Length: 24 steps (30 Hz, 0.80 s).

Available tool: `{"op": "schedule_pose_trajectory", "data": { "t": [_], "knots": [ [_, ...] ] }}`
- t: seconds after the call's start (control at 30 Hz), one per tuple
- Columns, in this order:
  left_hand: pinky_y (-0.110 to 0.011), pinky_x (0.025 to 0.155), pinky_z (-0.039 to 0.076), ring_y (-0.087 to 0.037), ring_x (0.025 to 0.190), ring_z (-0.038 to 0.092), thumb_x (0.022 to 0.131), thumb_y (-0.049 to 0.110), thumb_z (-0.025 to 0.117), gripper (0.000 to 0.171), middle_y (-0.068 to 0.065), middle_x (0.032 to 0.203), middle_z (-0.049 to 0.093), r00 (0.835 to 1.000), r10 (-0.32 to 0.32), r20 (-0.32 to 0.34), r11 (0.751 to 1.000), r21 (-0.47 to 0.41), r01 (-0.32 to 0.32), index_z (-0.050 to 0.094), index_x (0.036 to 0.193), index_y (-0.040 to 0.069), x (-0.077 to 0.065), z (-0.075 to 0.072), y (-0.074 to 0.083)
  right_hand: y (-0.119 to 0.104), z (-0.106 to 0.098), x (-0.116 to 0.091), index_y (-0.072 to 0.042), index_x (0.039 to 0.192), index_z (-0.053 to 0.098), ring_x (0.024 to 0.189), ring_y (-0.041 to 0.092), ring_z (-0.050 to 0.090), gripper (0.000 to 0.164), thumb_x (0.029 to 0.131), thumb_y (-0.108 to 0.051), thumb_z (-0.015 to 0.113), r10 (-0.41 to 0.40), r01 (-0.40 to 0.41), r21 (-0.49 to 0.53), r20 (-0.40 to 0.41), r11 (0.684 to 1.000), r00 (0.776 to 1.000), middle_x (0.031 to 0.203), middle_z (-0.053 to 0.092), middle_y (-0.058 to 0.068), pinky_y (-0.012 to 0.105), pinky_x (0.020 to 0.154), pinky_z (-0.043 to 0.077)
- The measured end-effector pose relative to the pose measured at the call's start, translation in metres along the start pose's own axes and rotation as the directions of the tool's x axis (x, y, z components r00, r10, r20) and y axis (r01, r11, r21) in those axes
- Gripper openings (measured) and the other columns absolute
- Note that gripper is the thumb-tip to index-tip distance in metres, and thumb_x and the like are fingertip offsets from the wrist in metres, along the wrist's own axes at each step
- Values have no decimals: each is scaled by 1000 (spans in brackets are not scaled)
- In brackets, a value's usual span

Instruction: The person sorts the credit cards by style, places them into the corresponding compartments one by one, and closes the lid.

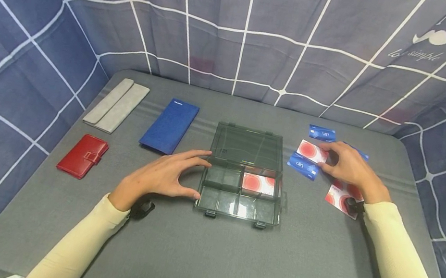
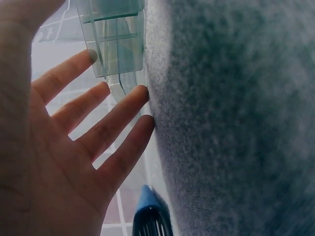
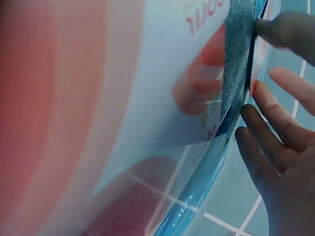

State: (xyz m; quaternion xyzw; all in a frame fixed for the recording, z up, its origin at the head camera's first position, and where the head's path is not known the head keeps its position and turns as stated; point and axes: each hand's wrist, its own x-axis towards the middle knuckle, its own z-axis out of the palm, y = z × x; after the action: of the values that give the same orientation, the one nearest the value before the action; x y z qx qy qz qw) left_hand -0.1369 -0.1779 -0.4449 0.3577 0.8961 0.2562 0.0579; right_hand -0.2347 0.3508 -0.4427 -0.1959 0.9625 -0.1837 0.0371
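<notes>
In the head view, my left hand [image 1: 165,173] is beside a green-tinted clear plastic compartment box [image 1: 248,148], fingers spread and fingertips right at its left edge. The left wrist view has the fingers straight and apart near the box's wall [image 2: 118,54]. One compartment holds a red-and-white card [image 1: 258,184]; the lid lies back, away from me. To the right, my right hand [image 1: 347,166] pinches another red-and-white card [image 1: 310,151] at its right side, thumb and fingertips on opposite edges. That card overlaps a blue VIP card [image 1: 304,166].
Another blue VIP card [image 1: 322,133] lies farther back, and a red-and-white card [image 1: 341,196] is partly under my right wrist. At left are a grey folding wallet [image 1: 116,105], a blue long wallet [image 1: 170,126] and a red wallet [image 1: 82,155]. Checked curtains surround the table [image 1: 203,262].
</notes>
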Motion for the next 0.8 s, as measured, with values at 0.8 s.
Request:
{"op": "schedule_pose_trajectory", "data": {
  "t": [0.8],
  "knots": [
    [-54, 114, 49, -24, 152, 46, 83, 59, 90, 82, 4, 171, 40, 1000, -7, 3, 1000, -13, 7, 63, 150, 21, 0, 1, 1, -10, -7, -14, -6, 140, 69, 115, 39, 63, 60, 85, -24, 85, 3, -4, -25, -40, 1000, 999, 133, 65, 22, 60, 92, 51]
  ]
}}
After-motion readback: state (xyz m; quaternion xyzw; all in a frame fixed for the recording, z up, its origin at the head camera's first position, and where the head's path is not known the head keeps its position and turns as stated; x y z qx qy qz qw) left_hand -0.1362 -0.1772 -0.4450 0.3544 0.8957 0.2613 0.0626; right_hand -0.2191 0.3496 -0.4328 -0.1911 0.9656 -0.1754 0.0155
